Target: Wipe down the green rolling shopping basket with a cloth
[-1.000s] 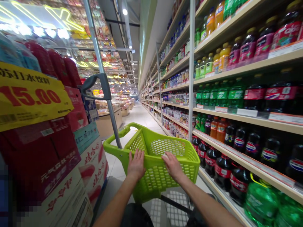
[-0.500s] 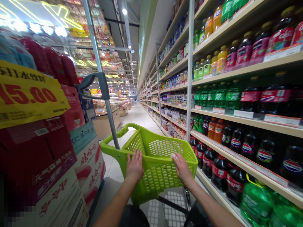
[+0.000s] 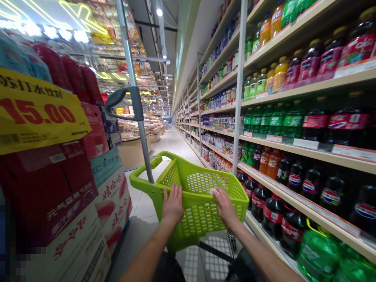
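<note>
The green shopping-cart basket stands at lower centre of the frame, apparently steadied from its near side by the left hand, fingers extended close together, and the right hand, fingers pinching a small white item.

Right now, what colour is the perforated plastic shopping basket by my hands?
The perforated plastic shopping basket is bright lime green, best seen in the head view.

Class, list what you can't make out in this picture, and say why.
In the head view:
Small white thing: too small, partly covered by the right hand.
Green cart: basket floor hidden behind its near side.
Metal pole: top cut off by the upper edge.
Far shelves: labels too small to read.
</note>
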Available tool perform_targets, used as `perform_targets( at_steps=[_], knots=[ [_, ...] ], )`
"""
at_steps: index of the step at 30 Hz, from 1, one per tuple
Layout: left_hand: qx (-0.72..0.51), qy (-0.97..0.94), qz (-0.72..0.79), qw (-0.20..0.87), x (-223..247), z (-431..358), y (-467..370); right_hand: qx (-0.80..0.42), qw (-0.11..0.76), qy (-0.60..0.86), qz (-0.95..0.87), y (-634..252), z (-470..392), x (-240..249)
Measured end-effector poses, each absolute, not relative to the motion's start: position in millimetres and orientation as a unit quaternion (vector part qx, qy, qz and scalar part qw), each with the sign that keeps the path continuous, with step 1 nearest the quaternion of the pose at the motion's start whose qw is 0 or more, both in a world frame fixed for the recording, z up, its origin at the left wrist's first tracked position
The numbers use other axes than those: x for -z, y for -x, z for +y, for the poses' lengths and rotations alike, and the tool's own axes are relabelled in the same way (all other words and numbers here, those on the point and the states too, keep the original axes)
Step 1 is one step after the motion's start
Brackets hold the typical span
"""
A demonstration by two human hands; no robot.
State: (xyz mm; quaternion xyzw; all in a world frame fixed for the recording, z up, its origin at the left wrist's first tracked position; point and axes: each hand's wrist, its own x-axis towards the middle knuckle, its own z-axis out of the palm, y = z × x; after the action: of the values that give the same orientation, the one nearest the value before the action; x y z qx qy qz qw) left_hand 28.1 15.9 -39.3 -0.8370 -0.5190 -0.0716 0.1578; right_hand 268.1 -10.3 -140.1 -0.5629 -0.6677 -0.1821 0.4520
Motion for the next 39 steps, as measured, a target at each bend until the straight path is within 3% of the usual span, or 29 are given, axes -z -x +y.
perform_targets(
  at_steps=[6, 13, 20, 28, 34, 39],
  knots=[
    [0.091, 0.838, -0.51, 0.17, 44.9, 14.0, -35.2, 0.212, 0.492, 0.673, -0.51, -321.4, -24.0, 154.9],
    [0.093, 0.842, -0.508, 0.158, 43.0, 9.7, -40.4, 0.185, 0.447, 0.574, -0.661, -264.5, -6.5, 140.5],
    [0.114, 0.835, -0.514, 0.159, 50.1, 10.8, -45.0, 0.217, 0.5, 0.678, -0.493, -332.2, -24.9, 155.9],
    [0.106, 0.831, -0.521, 0.163, 48.2, 11.5, -46.6, 0.196, 0.456, 0.563, -0.661, -259.1, -3.2, 143.1],
    [0.1, 0.832, -0.52, 0.163, 48.2, 11.1, -48.4, 0.236, 0.471, 0.685, -0.503, -331.1, -22.1, 153.3],
    [0.099, 0.834, -0.517, 0.163, 48.8, 11.0, -50.5, 0.231, 0.437, 0.645, -0.584, -272.3, -5.5, 138.4]
  ],
)
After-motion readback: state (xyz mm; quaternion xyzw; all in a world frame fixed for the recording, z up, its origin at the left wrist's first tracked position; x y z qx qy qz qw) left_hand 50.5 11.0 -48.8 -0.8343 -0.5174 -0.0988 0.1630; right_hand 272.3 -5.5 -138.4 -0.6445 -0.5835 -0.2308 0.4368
